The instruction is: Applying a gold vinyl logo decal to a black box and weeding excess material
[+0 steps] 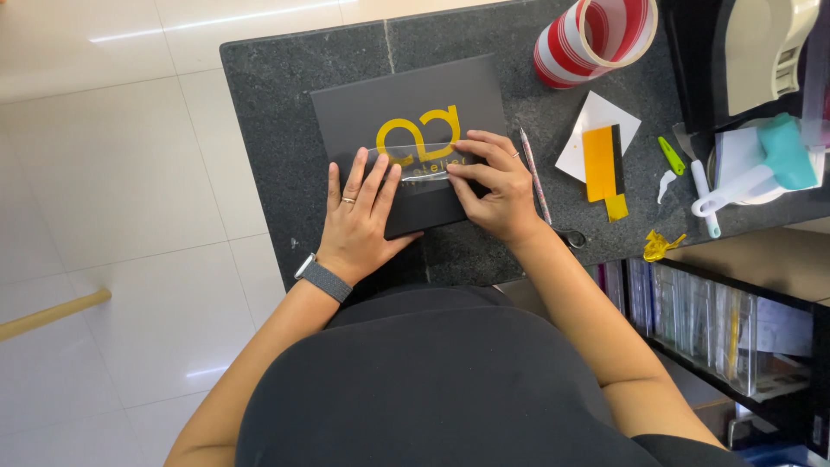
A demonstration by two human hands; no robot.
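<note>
Both hands rest on a dark box (406, 143) lying flat on the surface (285, 104). The left hand (361, 216) lies palm down, fingers spread and straight, pressing one end of a clear film (413, 160) against the lid; it grips nothing. The right hand (491, 186) is bent at the knuckles, thumb and fingertips pinching or pressing the film's other end; which of the two cannot be told. The film lies across the lower part of a gold design (418, 130) on the lid.

As a judgement, the upper gold shape already sits bare on the lid, while the strip below it is still under film, so smoothing or peeling there seems unfinished.

The left wrist, with a grey watch (323, 277), is straight; the right wrist bends inward, the forearm coming in from the lower right.

Just right of the right hand lies a thin pen-like tool (534, 173). Further right are a yellow squeegee (600, 163) on a white sheet (596, 117), and a striped roll (571, 43) near the far edge.
</note>
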